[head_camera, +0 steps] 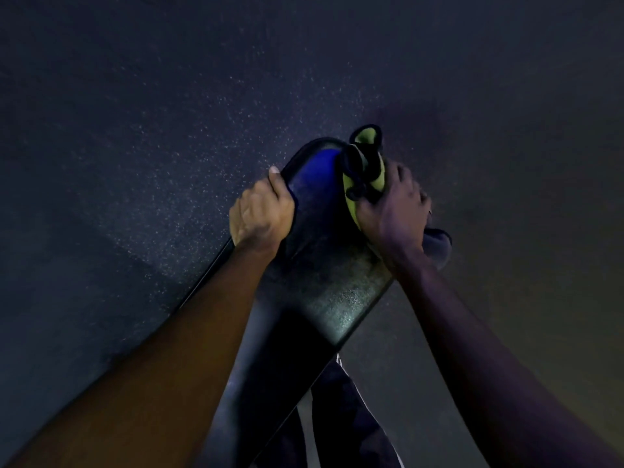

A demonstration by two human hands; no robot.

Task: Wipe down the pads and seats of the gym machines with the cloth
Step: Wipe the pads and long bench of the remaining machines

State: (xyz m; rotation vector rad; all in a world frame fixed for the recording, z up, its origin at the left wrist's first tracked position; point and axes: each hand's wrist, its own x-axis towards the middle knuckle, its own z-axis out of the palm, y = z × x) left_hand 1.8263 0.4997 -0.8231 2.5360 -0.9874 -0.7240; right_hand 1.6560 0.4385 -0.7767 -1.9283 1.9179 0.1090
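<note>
Your right hand [395,211] holds the cloth [363,173], with the fingers curled around the bunched fabric and the back of the hand facing up. The cloth is yellow-green with dark trim. It lies crumpled on the pad [324,288] at the right edge, close to the far end, and a loose fold sticks up past your fingers toward the far corner.

Your left hand [261,211] grips the opposite side of the same pad, clamped over the left edge almost level with your right hand. Its knuckles face up, and one fingertip [274,169] shows its nail along the rim. Both forearms reach in from the bottom corners of the view and meet over the pad.

The pad is long, black and narrow, with rounded far corners. It runs from the bottom centre up and to the right. The strip between your hands has a blue sheen, and the stretch nearer you shows a dull, grainy glare.

Just beside your right wrist, beyond the pad's right edge, is a dark rounded shape [437,244]; the light is too low to tell what it is. Under the near part of the pad you can see dark trousers [347,417] with a thin white stripe. Around everything is a dark speckled floor [169,130].
</note>
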